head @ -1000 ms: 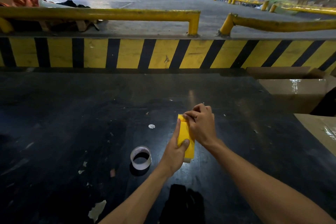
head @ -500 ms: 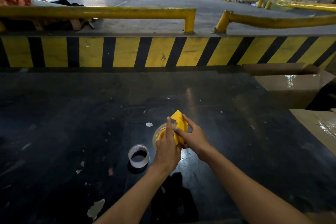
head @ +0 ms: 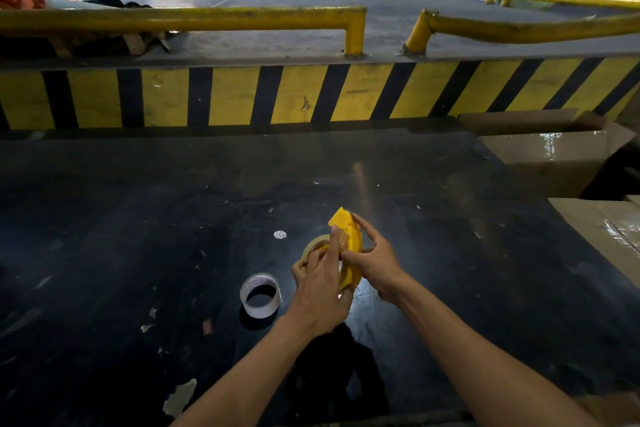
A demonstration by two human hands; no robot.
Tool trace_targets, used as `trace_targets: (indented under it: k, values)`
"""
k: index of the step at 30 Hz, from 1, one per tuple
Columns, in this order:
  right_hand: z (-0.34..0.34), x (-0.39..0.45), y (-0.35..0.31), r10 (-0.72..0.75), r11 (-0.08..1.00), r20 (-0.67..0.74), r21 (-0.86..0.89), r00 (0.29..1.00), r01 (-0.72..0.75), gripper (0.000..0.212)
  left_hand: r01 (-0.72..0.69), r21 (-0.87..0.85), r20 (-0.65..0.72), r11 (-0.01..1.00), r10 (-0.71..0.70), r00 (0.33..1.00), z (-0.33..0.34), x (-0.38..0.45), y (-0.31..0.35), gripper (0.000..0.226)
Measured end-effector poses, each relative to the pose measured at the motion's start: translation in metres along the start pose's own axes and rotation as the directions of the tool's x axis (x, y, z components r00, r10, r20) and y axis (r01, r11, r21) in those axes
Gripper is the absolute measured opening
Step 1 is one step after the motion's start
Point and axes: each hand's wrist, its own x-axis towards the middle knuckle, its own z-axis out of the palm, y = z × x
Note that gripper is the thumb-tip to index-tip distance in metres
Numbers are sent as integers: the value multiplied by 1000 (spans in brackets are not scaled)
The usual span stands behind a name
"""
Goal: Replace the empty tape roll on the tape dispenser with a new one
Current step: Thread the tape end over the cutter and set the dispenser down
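Above black table (head: 138, 218), centre-near: yellow tape dispenser (head: 353, 236), upright and tilted, clasped between both hands. Left hand (head: 320, 291) closed round its lower part and a tan tape roll (head: 311, 246) at its left side, forefinger extended up the body. Right hand (head: 375, 260) gripping the right side. Just left, on table: empty whitish roll core (head: 260, 295), on end. Right edge: cardboard boxes (head: 554, 156).
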Motion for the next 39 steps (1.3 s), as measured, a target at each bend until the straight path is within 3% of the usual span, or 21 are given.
trace_targets:
  k: [5, 10, 15, 20, 29, 33, 36, 39]
  values:
    - [-14, 3, 13, 53, 999, -20, 4, 998, -53, 78, 18, -120, -75, 993, -27, 997, 3, -2, -24, 97]
    - [-28, -4, 36, 179, 984, 0, -10, 984, -179, 68, 207, -338, 255, 918, -122, 959, 3, -3, -49, 89]
    - [-27, -2, 69, 281, 960, -38, -1, 959, -281, 67, 184, -305, 376, 935, -59, 925, 20, -8, -57, 91]
    - [-27, 13, 92, 322, 942, -54, -83, 945, -326, 76, 359, -234, 398, 903, -248, 883, 52, -11, -65, 119]
    - [-21, 36, 109, 347, 894, -24, -293, 938, -338, 67, 470, -211, 430, 857, -351, 832, 83, -2, -82, 118]
    - [-19, 39, 115, 293, 883, -58, -368, 954, -293, 64, 467, -242, 437, 851, -334, 835, 86, 1, -84, 100]
    - [-19, 35, 113, 263, 891, -50, -371, 963, -262, 62, 500, -253, 450, 828, -357, 819, 83, 3, -79, 102]
    - [-19, 32, 114, 262, 880, -74, -392, 962, -269, 62, 585, -281, 434, 761, -442, 785, 73, 6, -69, 72]
